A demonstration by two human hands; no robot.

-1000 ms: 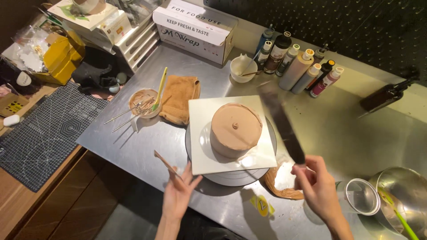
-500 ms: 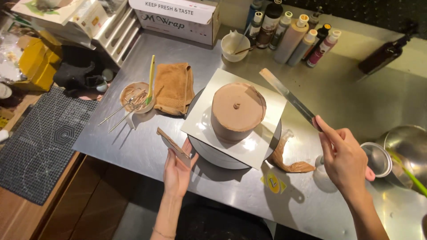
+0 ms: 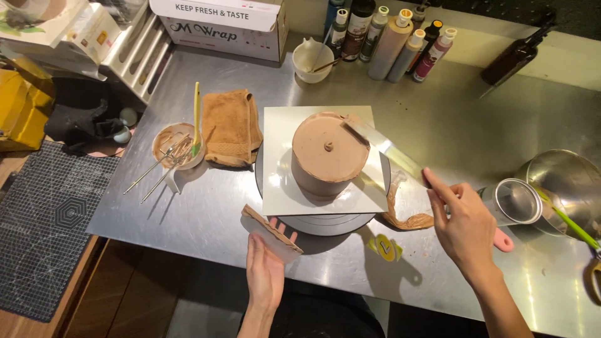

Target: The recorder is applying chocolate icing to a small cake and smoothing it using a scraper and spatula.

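Note:
A round cake [image 3: 328, 153] coated in brown frosting stands on a square white board [image 3: 282, 188] atop a grey turntable [image 3: 325, 224]. My right hand [image 3: 466, 228] grips a long metal spatula [image 3: 385, 150], whose blade lies across the cake's upper right edge. My left hand [image 3: 266, 269] holds a flat scraper [image 3: 272, 235] smeared with brown frosting, just in front of the turntable and apart from the cake.
A brown towel [image 3: 230, 127] and a small bowl with a green spatula and whisks [image 3: 175, 147] lie left of the cake. Squeeze bottles [image 3: 391, 44] and a white cup [image 3: 312, 61] stand behind. A metal bowl [image 3: 563, 188] and a clear cup [image 3: 516, 201] sit right.
My right hand has brought the spatula down from above the table onto the cake's top right edge. My left hand with the scraper stays in front of the turntable.

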